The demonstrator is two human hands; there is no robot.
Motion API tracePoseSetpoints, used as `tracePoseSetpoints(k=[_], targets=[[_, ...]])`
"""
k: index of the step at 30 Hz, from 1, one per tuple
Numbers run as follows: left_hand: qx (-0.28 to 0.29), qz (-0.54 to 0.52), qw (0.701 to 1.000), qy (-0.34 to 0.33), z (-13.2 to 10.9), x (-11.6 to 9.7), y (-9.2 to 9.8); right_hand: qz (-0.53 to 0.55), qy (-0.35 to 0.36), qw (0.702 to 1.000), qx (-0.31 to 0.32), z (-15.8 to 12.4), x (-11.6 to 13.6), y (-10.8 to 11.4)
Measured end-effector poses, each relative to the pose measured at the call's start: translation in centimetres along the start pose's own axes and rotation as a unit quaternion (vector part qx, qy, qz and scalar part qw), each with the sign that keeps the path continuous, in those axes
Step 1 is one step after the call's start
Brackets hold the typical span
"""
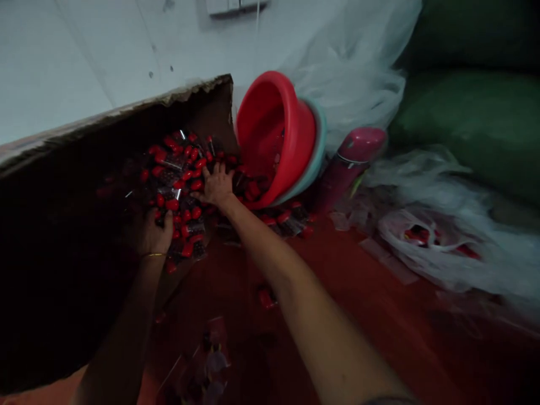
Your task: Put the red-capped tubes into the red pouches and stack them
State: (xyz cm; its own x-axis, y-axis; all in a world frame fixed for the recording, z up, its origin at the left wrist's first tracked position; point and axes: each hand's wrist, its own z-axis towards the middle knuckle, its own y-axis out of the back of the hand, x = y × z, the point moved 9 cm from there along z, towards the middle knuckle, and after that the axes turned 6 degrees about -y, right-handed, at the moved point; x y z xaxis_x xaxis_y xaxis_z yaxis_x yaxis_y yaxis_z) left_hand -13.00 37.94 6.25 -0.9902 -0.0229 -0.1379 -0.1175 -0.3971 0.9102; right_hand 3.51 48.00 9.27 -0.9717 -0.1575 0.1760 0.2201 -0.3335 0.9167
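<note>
A heap of small clear packets with red pieces spills at the mouth of a dark cardboard box. My right hand lies on the heap's right side, fingers spread. At the heap's left edge is my left hand, thumb apart from the fingers, which are partly lost in shadow; a thin yellow band circles its wrist. A red basin lies tipped on its side just right of my right hand, its opening toward the heap, with some red pieces inside. Neither hand visibly grips a packet.
Behind the red basin sits a light blue basin. To the right are a pink bottle-like container and an opened clear plastic bag with red items. Green sacks stand beyond. Loose packets lie on the reddish floor.
</note>
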Motion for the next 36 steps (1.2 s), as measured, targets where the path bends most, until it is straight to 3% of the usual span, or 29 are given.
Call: tracePoseSetpoints(k=[3, 7, 13, 16, 19, 22, 25, 28, 31, 33, 36], targets=[[-0.044, -0.023, 0.998, 0.027, -0.7, -2.6, -0.3, 0.005, 0.035, 0.999, -0.005, -2.2, 0.3, -0.2], [-0.003, -0.045, 0.998, -0.036, -3.0, -8.2, -2.7, 0.005, 0.068, 0.997, 0.023, -4.9, 0.3, -0.2], [0.047, -0.127, 0.987, -0.089, -7.6, -13.5, -4.9, 0.022, 0.12, 0.992, 0.008, -9.0, -0.4, 0.8], [0.079, -0.182, 0.971, -0.13, -10.0, -16.3, -5.6, 0.051, 0.166, 0.984, 0.03, -11.8, -2.1, 0.3], [0.104, -0.22, 0.957, -0.16, -12.4, -18.9, -5.6, 0.069, 0.166, 0.982, 0.052, -14.2, -5.4, -0.1], [0.124, -0.27, 0.929, -0.222, -14.3, -21.5, -5.1, 0.066, 0.15, 0.984, 0.071, -16.2, -8.5, 0.4], [0.129, -0.308, 0.898, -0.285, -15.6, -23.3, -4.1, 0.045, 0.153, 0.982, 0.103, -17.4, -9.6, 1.7], [0.106, -0.315, 0.893, -0.303, -15.6, -23.6, -2.8, 0.044, 0.197, 0.976, 0.081, -17.1, -7.9, 3.9], [0.082, -0.295, 0.903, -0.3, -14.2, -22.2, -1.2, 0.047, 0.212, 0.975, 0.038, -14.7, -5.5, 5.1], [0.076, -0.254, 0.927, -0.265, -12.4, -19.8, -0.7, 0.029, 0.185, 0.982, 0.037, -12.6, -4.4, 4.2], [0.052, -0.159, 0.971, -0.17, -9.3, -14.4, -0.5, -0.004, 0.169, 0.983, 0.073, -10.6, -3.1, 1.1]])
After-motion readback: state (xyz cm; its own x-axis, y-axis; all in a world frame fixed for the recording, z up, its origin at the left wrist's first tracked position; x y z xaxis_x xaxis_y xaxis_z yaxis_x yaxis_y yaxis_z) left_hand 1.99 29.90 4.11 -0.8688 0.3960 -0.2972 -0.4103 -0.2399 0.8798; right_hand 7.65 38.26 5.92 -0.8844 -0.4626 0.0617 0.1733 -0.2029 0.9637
